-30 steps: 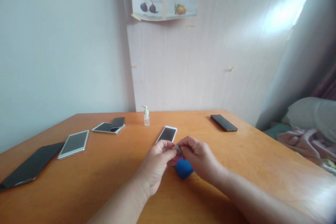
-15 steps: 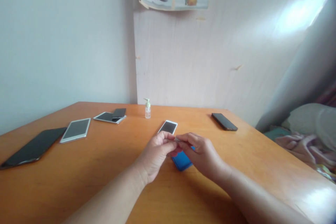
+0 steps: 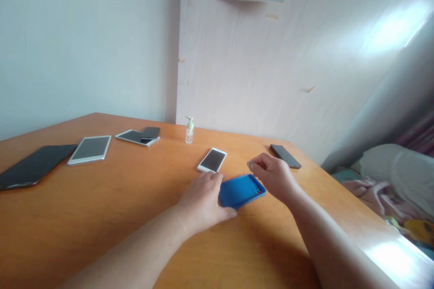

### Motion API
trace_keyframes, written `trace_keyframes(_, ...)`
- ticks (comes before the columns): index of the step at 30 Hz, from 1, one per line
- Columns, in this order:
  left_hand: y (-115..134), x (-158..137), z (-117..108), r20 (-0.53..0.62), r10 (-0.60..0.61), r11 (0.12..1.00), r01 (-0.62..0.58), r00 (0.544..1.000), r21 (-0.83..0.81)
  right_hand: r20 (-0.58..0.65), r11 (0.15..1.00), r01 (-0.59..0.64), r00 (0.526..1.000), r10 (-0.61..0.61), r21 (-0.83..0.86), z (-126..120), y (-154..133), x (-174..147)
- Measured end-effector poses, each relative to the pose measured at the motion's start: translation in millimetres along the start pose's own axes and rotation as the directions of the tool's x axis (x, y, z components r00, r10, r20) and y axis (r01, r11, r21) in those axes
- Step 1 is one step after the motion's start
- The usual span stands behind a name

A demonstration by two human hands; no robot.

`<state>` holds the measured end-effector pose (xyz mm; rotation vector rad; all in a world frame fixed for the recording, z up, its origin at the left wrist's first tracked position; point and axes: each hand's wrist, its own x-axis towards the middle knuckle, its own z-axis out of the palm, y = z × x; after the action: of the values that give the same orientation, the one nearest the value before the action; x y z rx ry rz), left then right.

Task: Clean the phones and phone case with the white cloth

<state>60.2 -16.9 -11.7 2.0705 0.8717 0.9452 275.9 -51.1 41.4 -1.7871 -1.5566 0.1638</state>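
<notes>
A blue phone case [image 3: 239, 191] lies with its hollow inside facing up, its camera cutout toward the right end. My left hand [image 3: 205, 196] grips its left end, thumb along the near edge and fingers on the far side. Just above the case's right end, my right hand [image 3: 273, 174] is closed in a pinch on a small pale piece [image 3: 250, 165], too small to name. Beyond my left hand, a white phone [image 3: 213, 160] rests on the wooden table [image 3: 135, 198], dark screen up.
A small pump bottle [image 3: 189, 132] stands near the wall. To the left lie a black tablet [image 3: 35, 165], a white tablet [image 3: 91, 149] and another white tablet [image 3: 130, 136] bearing a dark phone [image 3: 150, 132]. A black phone [image 3: 286, 156] lies behind my right hand. Bedding [image 3: 389, 180] is at the right.
My hands, together above the case before, have parted. The left has taken hold of the case, now turned more sideways; the right has moved rightward with the small pale piece. The view has shifted slightly.
</notes>
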Motion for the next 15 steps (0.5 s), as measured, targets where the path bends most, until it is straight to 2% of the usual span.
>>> trace_keyframes(3,-0.8,-0.6,1.6,0.024,0.036,0.996,-0.038,0.999,0.075,0.133,0.995,0.039,0.991,-0.027,-0.090,9.8,4.2,-3.1)
trace_keyframes(7,-3.9,0.7,3.2,0.025,0.048,0.992,-0.051,0.999,0.112,0.327,0.961,0.200,0.936,-0.130,-0.189,21.3,13.6,-3.7)
trace_keyframes(9,-4.5,1.6,3.7,0.020,0.056,0.994,-0.058,0.998,0.098,0.328,0.938,0.227,0.935,-0.136,-0.260,21.9,19.0,-0.8)
trace_keyframes(12,-3.9,2.6,3.8,0.005,0.060,0.995,-0.060,0.998,0.075,0.279,0.918,0.191,0.956,-0.093,-0.347,20.5,19.5,0.8)
trace_keyframes(15,-2.6,3.1,3.2,0.037,0.048,0.988,-0.053,0.998,0.145,0.345,0.927,0.253,0.927,-0.151,-0.276,22.6,9.7,-4.8)
